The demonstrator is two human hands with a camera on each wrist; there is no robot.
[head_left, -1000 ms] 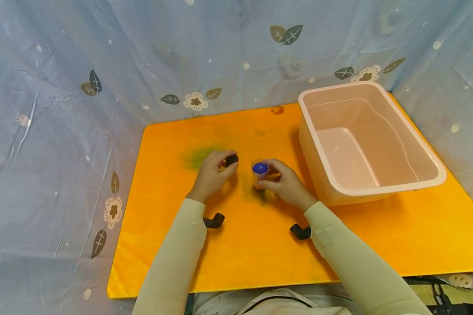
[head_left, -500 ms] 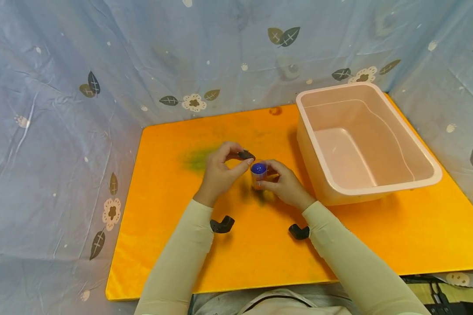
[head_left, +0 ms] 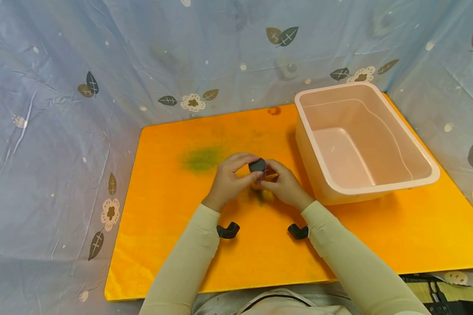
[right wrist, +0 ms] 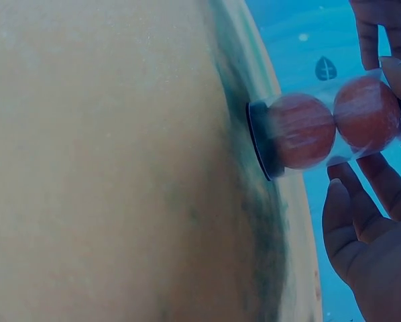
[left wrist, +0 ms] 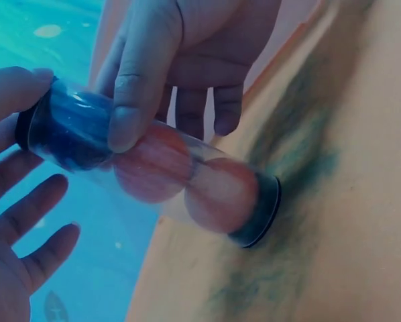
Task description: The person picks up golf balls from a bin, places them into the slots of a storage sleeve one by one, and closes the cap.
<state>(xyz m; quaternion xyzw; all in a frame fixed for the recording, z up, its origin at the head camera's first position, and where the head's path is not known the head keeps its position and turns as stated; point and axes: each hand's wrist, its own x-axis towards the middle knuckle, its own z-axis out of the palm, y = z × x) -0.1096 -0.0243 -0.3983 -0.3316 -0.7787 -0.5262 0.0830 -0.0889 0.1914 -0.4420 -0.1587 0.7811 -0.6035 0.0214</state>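
Observation:
A clear tube [left wrist: 170, 137] stands upright over the table, between both hands. Inside it two reddish balls [left wrist: 220, 194] sit one above the other, with a blue ball [left wrist: 76, 127] on top of them. A black cap [right wrist: 261, 141] closes its lower end. Another black cap [head_left: 257, 165] lies over the tube's upper mouth, pinched by my left hand [head_left: 229, 179] between thumb and fingertips. My right hand [head_left: 287, 186] holds the tube's upper part from the right, its thumb lying across the clear wall near the blue ball.
A large pink plastic bin [head_left: 325, 175] stands on the right of the orange-covered table [head_left: 173, 227]. Patterned blue curtains [head_left: 205, 52] enclose the back and sides. A black camera mount [head_left: 228, 230] is on the left wrist, another [head_left: 298, 232] on the right.
My left hand has moved right with the black cap, tilting it on the way, and brought it over the tube's mouth. My right hand has stayed in place, holding the tube.

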